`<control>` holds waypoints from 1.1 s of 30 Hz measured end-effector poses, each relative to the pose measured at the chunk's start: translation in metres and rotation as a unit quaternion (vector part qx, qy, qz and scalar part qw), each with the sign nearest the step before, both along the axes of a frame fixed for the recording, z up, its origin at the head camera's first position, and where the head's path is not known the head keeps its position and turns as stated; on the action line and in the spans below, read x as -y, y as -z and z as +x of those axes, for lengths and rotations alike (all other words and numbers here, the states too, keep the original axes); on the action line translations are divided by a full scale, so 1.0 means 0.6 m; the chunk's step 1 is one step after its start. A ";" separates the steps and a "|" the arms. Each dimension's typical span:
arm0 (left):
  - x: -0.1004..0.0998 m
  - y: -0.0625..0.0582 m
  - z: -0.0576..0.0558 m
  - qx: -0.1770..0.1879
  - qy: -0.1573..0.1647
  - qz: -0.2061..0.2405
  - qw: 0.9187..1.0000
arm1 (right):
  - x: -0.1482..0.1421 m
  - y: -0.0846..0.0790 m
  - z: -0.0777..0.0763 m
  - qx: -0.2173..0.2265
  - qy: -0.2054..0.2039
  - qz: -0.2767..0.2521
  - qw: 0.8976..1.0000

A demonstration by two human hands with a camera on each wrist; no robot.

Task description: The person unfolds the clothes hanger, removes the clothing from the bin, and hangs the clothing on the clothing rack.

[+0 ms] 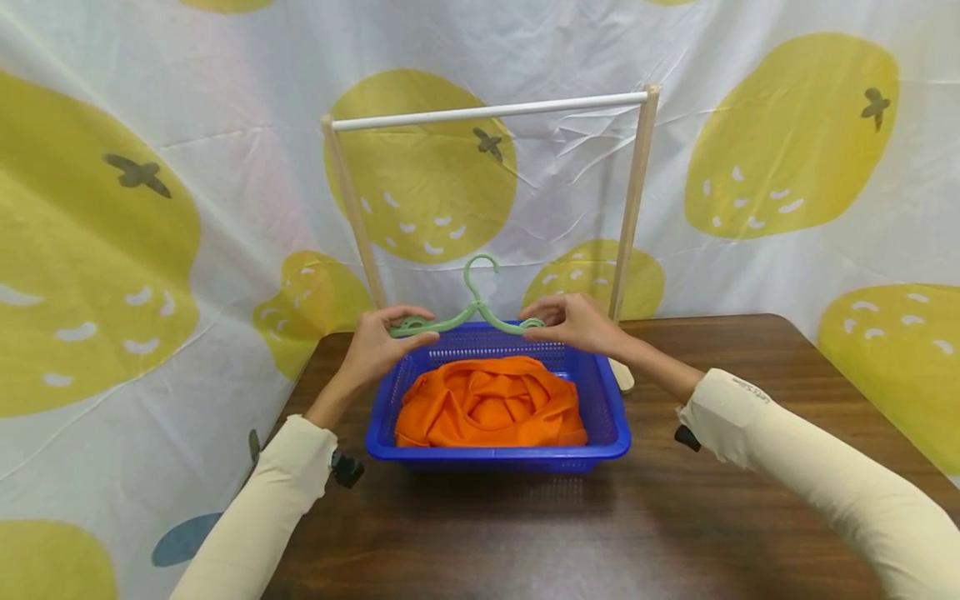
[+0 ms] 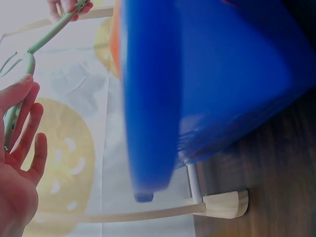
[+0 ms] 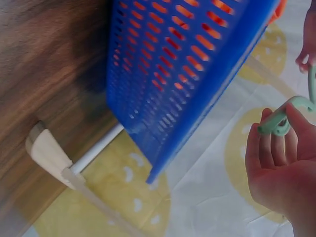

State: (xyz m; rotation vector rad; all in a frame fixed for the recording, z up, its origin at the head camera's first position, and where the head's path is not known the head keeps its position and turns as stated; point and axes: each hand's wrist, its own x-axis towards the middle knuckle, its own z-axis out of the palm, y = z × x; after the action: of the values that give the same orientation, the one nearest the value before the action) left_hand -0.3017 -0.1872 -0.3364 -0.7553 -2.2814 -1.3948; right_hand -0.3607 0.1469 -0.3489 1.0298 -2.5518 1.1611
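Observation:
A pale green clothes hanger (image 1: 477,307) is held level above the back of a blue basket (image 1: 497,453), its hook pointing up. My left hand (image 1: 377,343) pinches the hanger's left end between thumb and fingers. At the other end, my right hand (image 1: 577,323) grips it the same way; the right wrist view shows the thumb of that hand (image 3: 281,170) pressed on the hanger (image 3: 291,106). Inside the basket lies a bundled orange cloth garment (image 1: 491,404), touched by neither hand.
Behind the basket stands a wooden rack with a white bar (image 1: 487,112) across its top. One wooden foot (image 1: 622,375) shows right of the basket. All this is on a dark brown wooden table (image 1: 495,533), before a fruit-print curtain (image 1: 247,167).

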 end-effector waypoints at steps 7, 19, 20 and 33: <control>-0.006 0.022 -0.025 -0.002 -0.003 -0.009 1.000 | 0.030 -0.012 -0.003 0.027 -0.044 -0.031 0.998; -0.003 0.047 -0.047 -0.014 0.023 -0.004 1.000 | 0.070 -0.033 -0.006 -0.016 -0.026 -0.017 0.999; -0.003 0.047 -0.047 -0.015 0.024 -0.005 1.000 | 0.072 -0.035 -0.006 -0.023 -0.025 -0.013 0.999; 0.004 0.028 -0.045 -0.039 0.017 -0.103 0.994 | 0.072 -0.040 -0.007 -0.045 -0.038 -0.002 0.998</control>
State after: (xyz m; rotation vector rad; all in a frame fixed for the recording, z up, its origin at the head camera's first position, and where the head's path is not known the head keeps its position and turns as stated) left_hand -0.3286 -0.1895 -0.3534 -0.8973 -2.3851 -1.1346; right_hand -0.3651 0.1040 -0.3252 1.1603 -2.4591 1.1114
